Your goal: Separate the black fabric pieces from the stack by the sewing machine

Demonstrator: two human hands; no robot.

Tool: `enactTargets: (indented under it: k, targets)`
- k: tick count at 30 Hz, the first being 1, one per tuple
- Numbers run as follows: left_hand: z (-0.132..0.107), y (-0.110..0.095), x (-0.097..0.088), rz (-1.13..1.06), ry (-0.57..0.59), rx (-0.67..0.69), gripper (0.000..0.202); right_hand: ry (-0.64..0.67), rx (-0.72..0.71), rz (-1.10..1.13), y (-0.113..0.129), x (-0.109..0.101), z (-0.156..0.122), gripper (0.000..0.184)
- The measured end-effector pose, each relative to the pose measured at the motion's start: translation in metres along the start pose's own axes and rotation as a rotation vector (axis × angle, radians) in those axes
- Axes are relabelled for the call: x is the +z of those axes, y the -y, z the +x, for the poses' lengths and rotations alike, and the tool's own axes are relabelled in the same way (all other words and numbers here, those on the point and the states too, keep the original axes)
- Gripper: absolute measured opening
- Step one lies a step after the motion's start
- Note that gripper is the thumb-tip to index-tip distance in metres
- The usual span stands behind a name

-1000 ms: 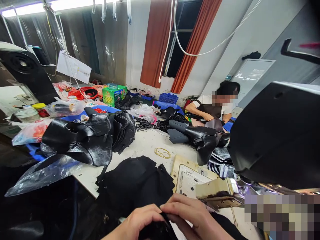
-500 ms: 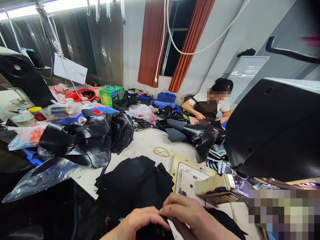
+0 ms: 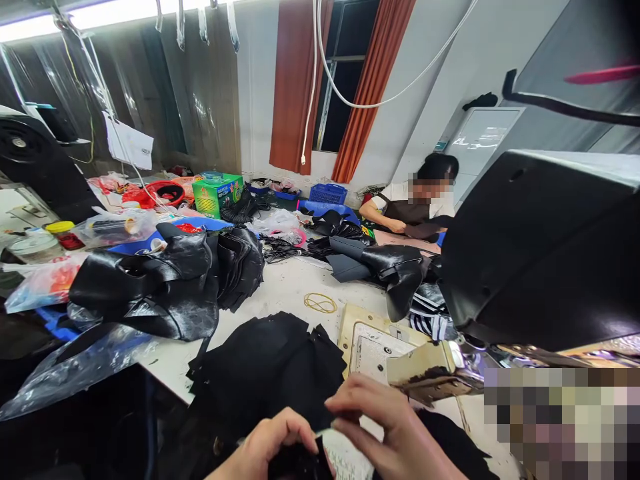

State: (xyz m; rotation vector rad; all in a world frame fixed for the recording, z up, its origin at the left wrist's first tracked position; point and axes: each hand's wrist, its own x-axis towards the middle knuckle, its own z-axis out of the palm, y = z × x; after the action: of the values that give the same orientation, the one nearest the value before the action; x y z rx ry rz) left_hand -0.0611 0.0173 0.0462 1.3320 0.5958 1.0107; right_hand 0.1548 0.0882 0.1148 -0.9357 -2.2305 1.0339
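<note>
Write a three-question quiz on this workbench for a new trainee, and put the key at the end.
1. Which thing lies on the white tabletop beside the cream metal machine base?
A) a pair of red-handled scissors
B) a loop of thin yellow cord
C) a wooden ruler

2. Fill in: the wearer's ____ hand grips a black piece of material.

3. True or false: in this view, the green box with printed sides stands to the left of the blue plastic basket.

Key:
1. B
2. Left; the left hand has its thumb and fingers around it.
3. True
</note>
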Motion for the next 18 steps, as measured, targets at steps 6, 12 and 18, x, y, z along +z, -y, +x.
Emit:
enactTargets:
  k: [6, 12, 18]
  targets:
    - [0.003, -0.01, 0.005, -0.026, -0.045, -0.055, 0.016, 0.112, -0.221, -0.111, 0.014, 0.01, -0.003, 0.024]
    - [0.002, -0.009, 0.011, -0.081, -0.102, -0.039, 0.019, -0.227, -0.112, -0.108, 0.003, 0.009, 0.0, 0.012]
    - [0.002, -0.004, 0.003, 0.02, -0.05, 0.093, 0.012, 0.089, 0.148, 0.142, 0.007, 0.016, -0.012, 0.011]
